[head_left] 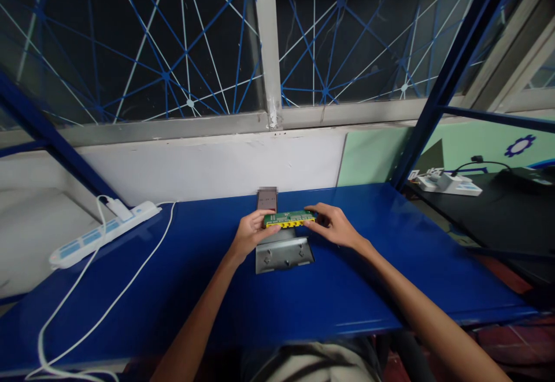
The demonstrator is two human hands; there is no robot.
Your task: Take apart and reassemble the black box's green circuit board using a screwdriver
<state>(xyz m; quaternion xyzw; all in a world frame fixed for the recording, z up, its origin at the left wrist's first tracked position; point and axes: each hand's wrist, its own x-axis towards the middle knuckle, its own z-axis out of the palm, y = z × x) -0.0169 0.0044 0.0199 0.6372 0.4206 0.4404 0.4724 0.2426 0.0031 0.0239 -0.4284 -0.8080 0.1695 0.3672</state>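
Note:
Between both hands a green circuit board (pixel 289 217) with a row of yellow connectors along its near edge is held up over the table. My left hand (pixel 251 233) grips its left end, thumb at the front edge and fingers behind. The right end is pinched by my right hand (pixel 333 225), its thumb on the yellow row. Just below the board, a grey open casing (pixel 284 258) with small posts inside lies on the blue table (pixel 208 295); part of it is hidden behind the board. Behind the board lies a dark flat phone-like thing (pixel 267 199).
On the left, a white power strip (pixel 108 233) lies with a plug in it, and its white cable (pixel 143 281) loops over the table's left side. Blue frame posts (pixel 422 125) rise at both sides. A black table (pixel 498 208) with another power strip (pixel 451 184) stands at right.

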